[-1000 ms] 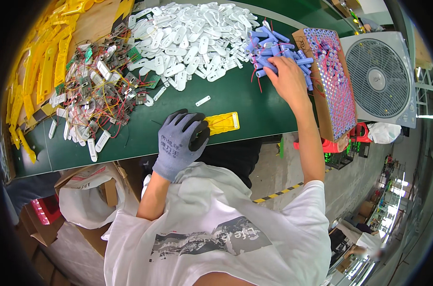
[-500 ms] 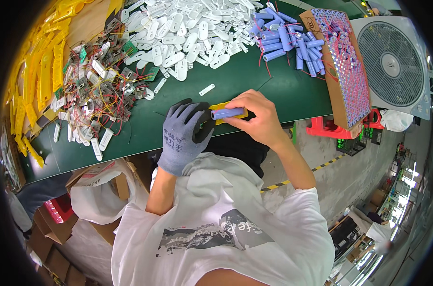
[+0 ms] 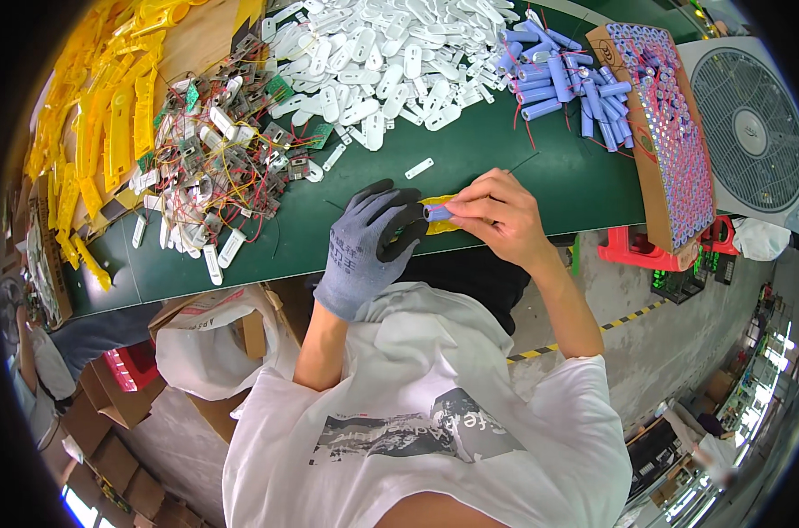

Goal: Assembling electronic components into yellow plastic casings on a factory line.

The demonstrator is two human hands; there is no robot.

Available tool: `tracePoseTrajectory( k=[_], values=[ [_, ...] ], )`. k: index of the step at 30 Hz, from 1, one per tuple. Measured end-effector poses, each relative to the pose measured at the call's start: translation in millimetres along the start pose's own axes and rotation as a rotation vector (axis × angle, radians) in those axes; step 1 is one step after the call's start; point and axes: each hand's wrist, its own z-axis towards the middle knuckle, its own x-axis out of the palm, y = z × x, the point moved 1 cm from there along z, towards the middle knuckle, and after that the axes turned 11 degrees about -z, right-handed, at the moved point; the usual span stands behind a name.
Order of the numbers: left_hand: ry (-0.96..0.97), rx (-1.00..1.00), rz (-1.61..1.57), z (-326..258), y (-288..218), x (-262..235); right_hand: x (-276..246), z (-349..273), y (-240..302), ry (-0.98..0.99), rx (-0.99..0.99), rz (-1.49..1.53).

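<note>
My left hand [image 3: 373, 242], in a grey knit glove with dark palm and fingers, is closed on the left end of a yellow plastic casing [image 3: 443, 227]. A purple cylindrical battery cell [image 3: 436, 212] lies over the casing, lengthwise along it. My bare right hand [image 3: 500, 216] pinches the cell's right part between thumb and fingers, which cover that end. Both hands are at the near edge of the green table. Beyond them a small white plastic strip [image 3: 419, 168] lies by itself.
White plastic covers [image 3: 390, 70] are heaped at the back. To the left lie wired circuit boards [image 3: 232, 150] and yellow casings [image 3: 118, 132]. Loose purple cells [image 3: 558, 79], a cardboard box of cells [image 3: 650, 167] and a grey fan [image 3: 751, 132] stand right.
The view has shifted, so the whole scene sits further right. My right-hand fingers now cover more of the cell, leaving only its left end showing.
</note>
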Motion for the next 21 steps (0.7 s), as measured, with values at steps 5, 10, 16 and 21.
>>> tracePoseTrajectory(
  k=[5,10,16,21],
  values=[
    [0.025,0.078,-0.082,4.5,4.9,-2.4,0.2,1.7,-2.0,0.004,-0.009,0.033],
    [0.02,0.094,-0.044,3.3,5.7,0.3,-5.8,7.5,11.1,0.014,-0.002,-0.092],
    [0.034,0.133,0.009,0.6,4.3,1.1,-7.6,4.8,12.3,0.08,-0.047,-0.093],
    [0.051,0.141,0.023,-2.3,6.2,1.0,-6.6,3.1,11.5,0.092,-0.078,-0.124]
  ],
)
